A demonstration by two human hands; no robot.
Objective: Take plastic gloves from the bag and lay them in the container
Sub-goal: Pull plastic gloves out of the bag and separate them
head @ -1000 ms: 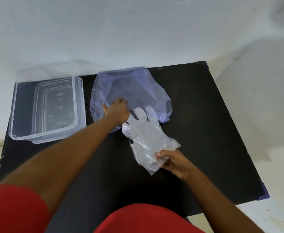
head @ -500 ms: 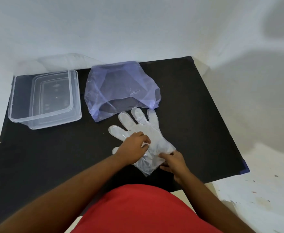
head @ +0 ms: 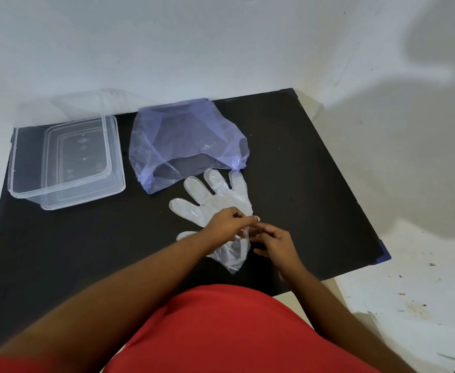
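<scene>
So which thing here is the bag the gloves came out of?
Start at the black table. Along its far edge a clear container sits at the left; the bag lies just right of it, beyond the gloves. It is the only tinted thing: a thin, crumpled, pale purple film.

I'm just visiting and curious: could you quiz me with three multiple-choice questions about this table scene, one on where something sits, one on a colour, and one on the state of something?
1. Where is the clear container relative to the bag?
A. On its left in the picture
B. On its right
C. Under it

2. What tint is the bag?
A. Green
B. Pale purple-blue
C. Yellow

3. What is inside the container?
A. A pile of gloves
B. The bag
C. No gloves yet

Answers:
1 A, the container stands at the table's left end.
2 B, its thin film looks lilac.
3 C, the plastic gloves lie on the table, under the left hand and right hand.
</scene>
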